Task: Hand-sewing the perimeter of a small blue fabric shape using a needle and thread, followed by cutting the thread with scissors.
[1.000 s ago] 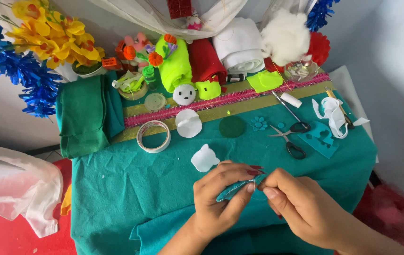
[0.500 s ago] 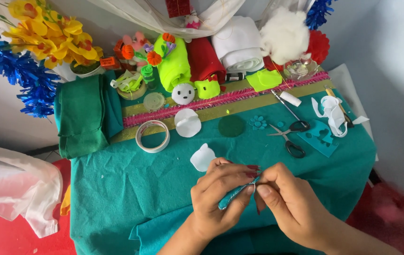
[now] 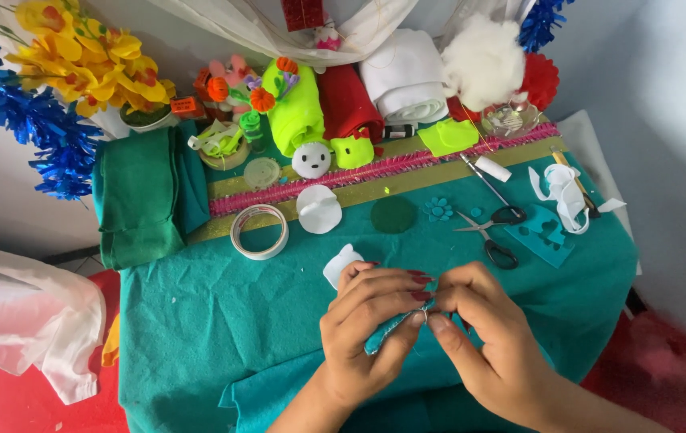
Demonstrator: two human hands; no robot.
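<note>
Now your two hands meet closer over the near edge of the desk [image 3: 199, 321] than a second ago: your left hand [image 3: 367, 329] grips a small folded teal felt piece [image 3: 387, 333], fingers curled over its top, while your right hand [image 3: 479, 337] pinches the piece's upper end between thumb and forefinger, where before it sat slightly apart from it. The piece has tilted up and is now mostly hidden between your fingers, so the work seems to have gone from holding to fine handling at its tip; whether a needle or thread is in that pinch, I cannot tell. Nothing else has shifted. Just beyond your left knuckles lies a white felt scrap [image 3: 339, 265], farther out a dark green felt disc [image 3: 393, 214] and a roll of tape [image 3: 259, 232], and to the right the scissors [image 3: 491, 228], untouched, beside a cut teal sheet [image 3: 547, 240].
</note>
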